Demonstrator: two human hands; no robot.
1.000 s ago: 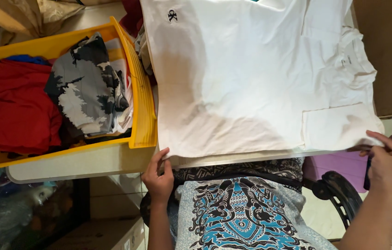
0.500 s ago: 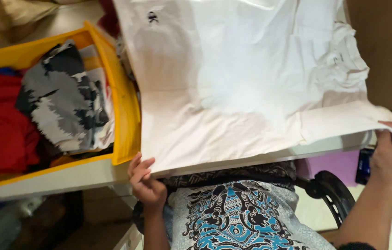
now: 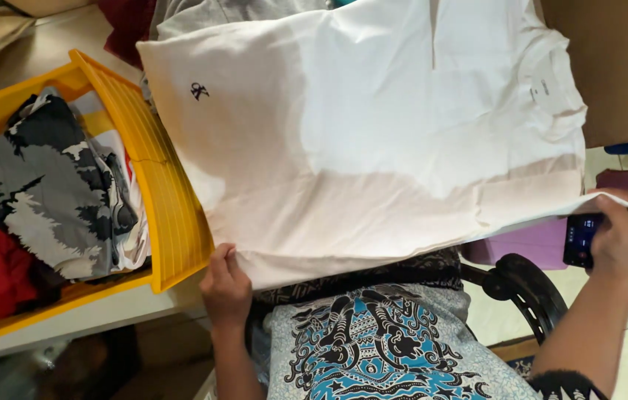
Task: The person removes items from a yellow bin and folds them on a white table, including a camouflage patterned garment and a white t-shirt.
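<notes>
White T-shirt (image 3: 373,133), soft, light and limp, held spread: left hand (image 3: 226,285) pinches the hem corner, right hand (image 3: 625,233) the opposite corner.

Soft indoor light falls from above and beyond the fingertips, brightest on the far half of the white shirt (image 3: 373,133), where the cloth is nearly blown out and its creases fade into glare. Nearer the fingers (image 3: 219,255) of the left hand (image 3: 226,289) the fabric turns a warm cream — a broad, soft-edged shadow crosses it from there to the right hand (image 3: 625,233). Below the left hand's knuckles the picture sinks into deep, muddy dark with little detail. The yellow basket (image 3: 173,215) beside those fingers is saturated and evenly lit. Focus is fair throughout — slight softness and grain, mild stretching towards the edges.
</notes>
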